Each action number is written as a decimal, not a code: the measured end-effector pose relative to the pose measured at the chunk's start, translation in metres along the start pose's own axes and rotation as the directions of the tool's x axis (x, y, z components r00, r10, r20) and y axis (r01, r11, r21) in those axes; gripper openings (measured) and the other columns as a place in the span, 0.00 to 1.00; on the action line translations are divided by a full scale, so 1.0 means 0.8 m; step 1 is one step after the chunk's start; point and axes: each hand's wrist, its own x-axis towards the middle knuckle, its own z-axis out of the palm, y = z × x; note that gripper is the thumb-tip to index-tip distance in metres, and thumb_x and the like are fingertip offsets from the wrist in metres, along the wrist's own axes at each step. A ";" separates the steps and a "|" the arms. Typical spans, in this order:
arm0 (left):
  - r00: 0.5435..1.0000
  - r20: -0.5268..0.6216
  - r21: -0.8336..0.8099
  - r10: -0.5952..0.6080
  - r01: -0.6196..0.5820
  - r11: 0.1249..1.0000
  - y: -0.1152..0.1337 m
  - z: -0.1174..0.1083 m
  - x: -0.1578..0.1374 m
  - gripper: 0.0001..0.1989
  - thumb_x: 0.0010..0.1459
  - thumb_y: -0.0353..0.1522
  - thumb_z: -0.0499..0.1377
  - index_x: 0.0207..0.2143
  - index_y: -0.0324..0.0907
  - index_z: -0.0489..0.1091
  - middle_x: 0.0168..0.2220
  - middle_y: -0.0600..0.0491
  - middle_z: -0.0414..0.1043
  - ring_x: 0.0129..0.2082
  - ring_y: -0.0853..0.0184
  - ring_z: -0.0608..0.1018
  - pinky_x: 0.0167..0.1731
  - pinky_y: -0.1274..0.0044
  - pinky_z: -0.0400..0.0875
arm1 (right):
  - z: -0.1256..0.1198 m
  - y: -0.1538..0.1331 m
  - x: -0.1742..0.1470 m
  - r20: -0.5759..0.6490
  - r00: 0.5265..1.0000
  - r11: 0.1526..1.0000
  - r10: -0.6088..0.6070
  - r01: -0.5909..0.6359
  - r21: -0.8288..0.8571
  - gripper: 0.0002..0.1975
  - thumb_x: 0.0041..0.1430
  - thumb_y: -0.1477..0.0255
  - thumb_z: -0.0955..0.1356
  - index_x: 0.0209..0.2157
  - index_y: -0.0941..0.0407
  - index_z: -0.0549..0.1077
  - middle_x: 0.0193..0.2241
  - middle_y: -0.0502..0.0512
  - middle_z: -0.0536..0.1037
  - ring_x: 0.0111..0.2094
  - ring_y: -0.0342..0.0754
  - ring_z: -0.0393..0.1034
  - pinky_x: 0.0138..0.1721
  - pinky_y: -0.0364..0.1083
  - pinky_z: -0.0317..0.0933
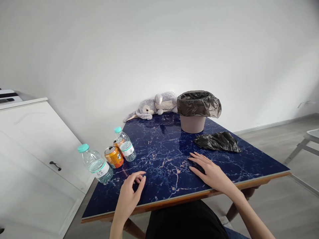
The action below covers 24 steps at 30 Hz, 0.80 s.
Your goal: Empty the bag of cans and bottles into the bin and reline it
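Note:
My left hand (131, 192) rests at the table's near edge with loosely curled fingers and a gap by the thumb; nothing shows in it. Just beyond it stand two clear bottles with turquoise caps, a larger one (98, 167) on the left and a smaller one (127, 149). Between them is an orange soda can (114, 157), with a second can (119, 146) partly hidden behind. My right hand (209, 171) lies open, palm down, on the blue marbled table (161, 179). Beyond its fingers lies a crumpled black plastic bag (218, 141), apart from the hand.
A pinkish-grey trash bin (192, 124) lined with a black bag (199, 104) stands at the back right. Next to it a grey plush rabbit (157, 104) lies against the wall. A white cabinet (37, 159) is on the left, a pale folding chair (305, 144) on the right.

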 end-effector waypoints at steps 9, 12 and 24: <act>1.000 0.004 0.001 -0.008 0.008 1.000 -0.001 0.000 -0.001 0.21 0.70 0.52 0.55 0.52 0.51 0.77 0.41 0.51 0.81 0.43 0.59 0.82 0.50 0.67 0.75 | -0.001 -0.001 0.000 0.004 1.000 1.000 0.004 -0.004 0.009 0.29 0.75 0.48 0.60 0.69 0.44 0.70 0.73 0.50 0.63 0.75 0.62 0.53 0.73 0.67 0.57; 1.000 0.002 -0.003 -0.007 0.007 1.000 -0.002 -0.001 -0.001 0.21 0.70 0.52 0.55 0.53 0.51 0.77 0.41 0.51 0.81 0.42 0.60 0.82 0.50 0.68 0.76 | -0.002 -0.002 0.001 0.027 0.999 1.000 0.020 -0.020 0.006 0.30 0.75 0.47 0.60 0.69 0.45 0.69 0.74 0.49 0.62 0.76 0.61 0.52 0.73 0.66 0.57; 1.000 -0.013 -0.001 0.010 -0.010 1.000 -0.003 0.001 -0.001 0.21 0.70 0.52 0.56 0.52 0.50 0.78 0.40 0.50 0.81 0.42 0.59 0.82 0.50 0.67 0.76 | -0.001 -0.003 0.001 0.000 1.000 1.000 0.006 -0.006 0.002 0.29 0.75 0.48 0.60 0.68 0.46 0.71 0.73 0.51 0.64 0.75 0.61 0.53 0.73 0.65 0.56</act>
